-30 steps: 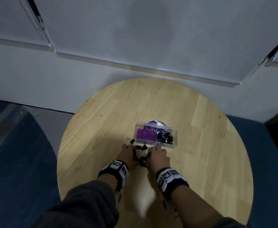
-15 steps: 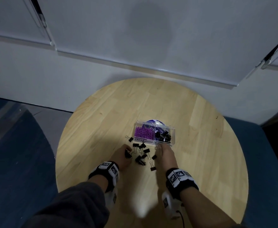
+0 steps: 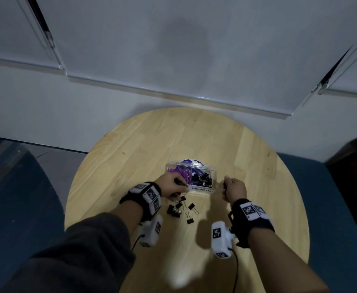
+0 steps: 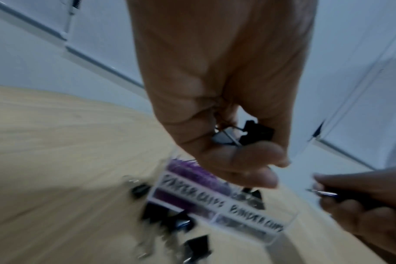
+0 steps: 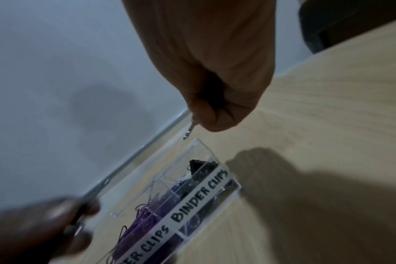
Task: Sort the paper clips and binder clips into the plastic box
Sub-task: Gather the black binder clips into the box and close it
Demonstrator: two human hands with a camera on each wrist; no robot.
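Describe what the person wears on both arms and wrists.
The left arm has a dark grey sleeve; the right forearm is bare. Each wrist carries a black band with white square-code tags and a white camera unit below, each trailing a black cable. A ring sits on the right hand.

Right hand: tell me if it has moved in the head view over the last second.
Yes. The right hand has moved from the box's near edge, beside the loose binder clips, to the right end of the plastic box.
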